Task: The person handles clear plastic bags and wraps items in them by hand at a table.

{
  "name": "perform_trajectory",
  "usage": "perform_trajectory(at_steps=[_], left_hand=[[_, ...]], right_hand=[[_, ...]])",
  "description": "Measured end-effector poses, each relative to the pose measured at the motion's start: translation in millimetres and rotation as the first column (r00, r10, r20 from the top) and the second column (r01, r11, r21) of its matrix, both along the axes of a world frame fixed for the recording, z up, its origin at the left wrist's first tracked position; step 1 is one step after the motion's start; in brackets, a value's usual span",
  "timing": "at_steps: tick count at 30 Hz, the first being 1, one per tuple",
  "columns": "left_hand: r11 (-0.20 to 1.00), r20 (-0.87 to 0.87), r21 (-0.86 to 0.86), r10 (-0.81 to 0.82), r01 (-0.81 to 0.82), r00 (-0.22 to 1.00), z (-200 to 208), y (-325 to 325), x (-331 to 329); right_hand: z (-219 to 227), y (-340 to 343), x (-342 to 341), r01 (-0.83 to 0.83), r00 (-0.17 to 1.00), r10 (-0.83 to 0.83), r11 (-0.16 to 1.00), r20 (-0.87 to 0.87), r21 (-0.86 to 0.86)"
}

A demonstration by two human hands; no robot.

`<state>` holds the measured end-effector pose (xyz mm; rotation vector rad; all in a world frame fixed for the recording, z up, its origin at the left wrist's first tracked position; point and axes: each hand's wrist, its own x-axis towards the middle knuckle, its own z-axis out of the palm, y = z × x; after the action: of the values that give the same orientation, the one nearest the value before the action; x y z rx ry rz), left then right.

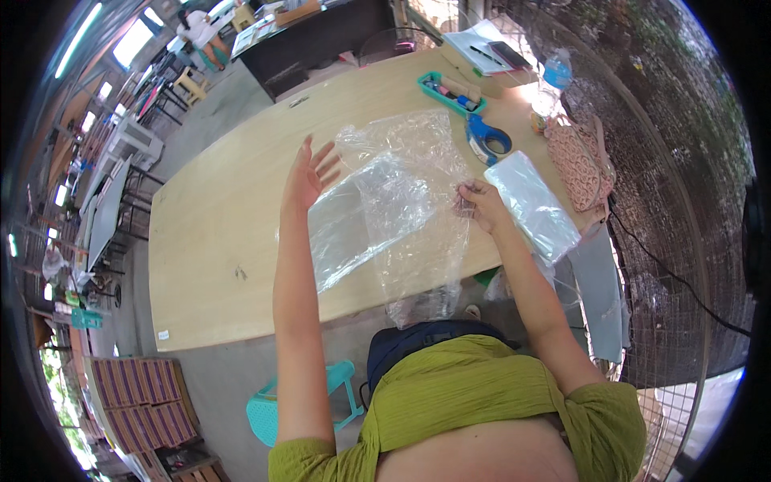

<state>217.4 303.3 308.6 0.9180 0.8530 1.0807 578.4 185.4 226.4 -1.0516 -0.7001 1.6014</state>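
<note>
A clear plastic bag (418, 189), crinkled and see-through, hangs over the table's near edge. My right hand (480, 202) pinches its right side between thumb and fingers. Raised beside the bag's upper left edge, my left hand (312, 173) has its fingers spread and holds nothing. Beneath the crinkled bag lies a flat sheet of clear plastic (341, 233), partly hidden by it. Just right of my right hand rests a stack of folded clear plastic bags (530, 201). A blue tape dispenser (487, 141) stands beyond that stack.
The light wooden table (217, 241) has a teal tray (451, 93) of pens, a water bottle (556, 72), a patterned pouch (577, 165) and papers with a phone (509, 55) at its far right. A turquoise stool (265, 414) stands below left. Far off, a person (199, 34) stands.
</note>
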Motion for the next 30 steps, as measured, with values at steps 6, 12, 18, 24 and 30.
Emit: perform_trajectory(at_steps=[6, 12, 18, 24, 30], left_hand=[[0.931, -0.444, 0.097, -0.276, 0.351, 0.853, -79, -104, 56], [0.66, -0.867, 0.49, 0.306, 0.569, 0.392, -38, -194, 116], [0.847, -0.433, -0.169, -0.524, 0.505, 0.734, -64, -235, 118], [0.204, -0.255, -0.439, -0.962, 0.875, 0.097, -98, -228, 201], [0.042, -0.747, 0.138, -0.652, 0.99, 0.132, -104, -247, 245]], right_hand=[[-3, -11, 21, 0.151, 0.986, -0.153, 0.988, -0.067, -0.044], [-33, -83, 40, 0.335, 0.791, -0.203, 0.933, 0.577, -0.131], [-24, -199, 24, -0.36, 0.586, -0.054, 0.877, 0.808, 0.32], [-56, -267, 17, -0.041, 0.88, 0.121, 0.983, 0.459, -0.18], [-49, -314, 70, -0.36, 0.838, 0.442, 0.888, 0.32, -0.285]])
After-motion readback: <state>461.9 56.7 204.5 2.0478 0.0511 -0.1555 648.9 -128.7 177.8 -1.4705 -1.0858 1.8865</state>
